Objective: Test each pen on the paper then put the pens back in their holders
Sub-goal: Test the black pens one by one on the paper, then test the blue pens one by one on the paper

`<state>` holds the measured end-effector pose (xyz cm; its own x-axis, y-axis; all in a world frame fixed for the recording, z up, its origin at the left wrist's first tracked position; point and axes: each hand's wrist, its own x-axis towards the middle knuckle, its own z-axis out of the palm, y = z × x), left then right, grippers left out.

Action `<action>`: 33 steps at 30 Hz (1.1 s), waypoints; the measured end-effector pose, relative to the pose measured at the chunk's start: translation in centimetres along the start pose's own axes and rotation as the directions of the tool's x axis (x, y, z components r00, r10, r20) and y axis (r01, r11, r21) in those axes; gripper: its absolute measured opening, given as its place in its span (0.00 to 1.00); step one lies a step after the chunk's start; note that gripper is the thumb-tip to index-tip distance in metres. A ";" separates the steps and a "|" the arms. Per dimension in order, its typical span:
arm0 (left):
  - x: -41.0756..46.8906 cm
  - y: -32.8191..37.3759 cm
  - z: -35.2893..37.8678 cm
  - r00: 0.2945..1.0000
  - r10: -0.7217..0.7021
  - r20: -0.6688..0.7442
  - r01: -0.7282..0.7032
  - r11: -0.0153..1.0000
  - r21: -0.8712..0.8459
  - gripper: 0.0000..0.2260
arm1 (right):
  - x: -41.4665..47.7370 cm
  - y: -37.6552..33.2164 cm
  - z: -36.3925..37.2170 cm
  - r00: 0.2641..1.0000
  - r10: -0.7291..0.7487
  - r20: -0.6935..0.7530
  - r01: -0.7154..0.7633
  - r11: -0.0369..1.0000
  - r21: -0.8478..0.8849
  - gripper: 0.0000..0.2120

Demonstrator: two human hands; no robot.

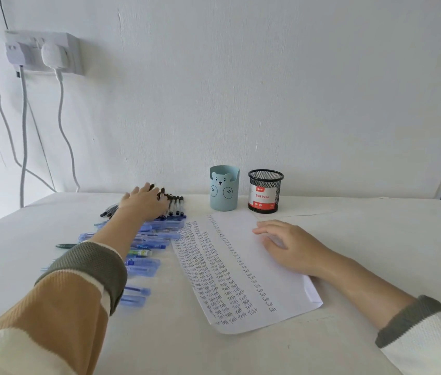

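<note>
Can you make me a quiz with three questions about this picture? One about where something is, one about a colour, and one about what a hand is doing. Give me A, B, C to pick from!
1. On which side of the mesh cup does the bear cup stand?
A) on its left
B) on its right
C) on top of it

2. What colour is the bear cup?
A) red
B) light blue
C) yellow

3. What is the right hand doing?
A) holding a pen
B) reaching into a cup
C) lying flat on the paper

Answers:
1 A: the bear cup stands just left of the black mesh cup.
2 B: its whole body is pale blue.
3 C: the hand lies open on the paper, with no pen in it.
</note>
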<state>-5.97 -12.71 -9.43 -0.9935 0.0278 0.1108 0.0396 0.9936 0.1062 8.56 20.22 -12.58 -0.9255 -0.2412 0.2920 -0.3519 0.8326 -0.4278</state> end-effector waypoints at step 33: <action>-0.4 5.1 1.0 0.934 0.355 -0.038 -0.357 0.931 -0.071 0.16 | -2.6 -3.8 -1.7 0.896 0.332 0.296 -0.198 0.894 -0.402 0.33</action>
<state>-5.50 -7.59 -9.91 -0.9099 0.3744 0.1785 0.3990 0.9077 0.1298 12.52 18.49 -10.28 -0.9872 -0.0875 -0.1331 -0.0750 0.9925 -0.0963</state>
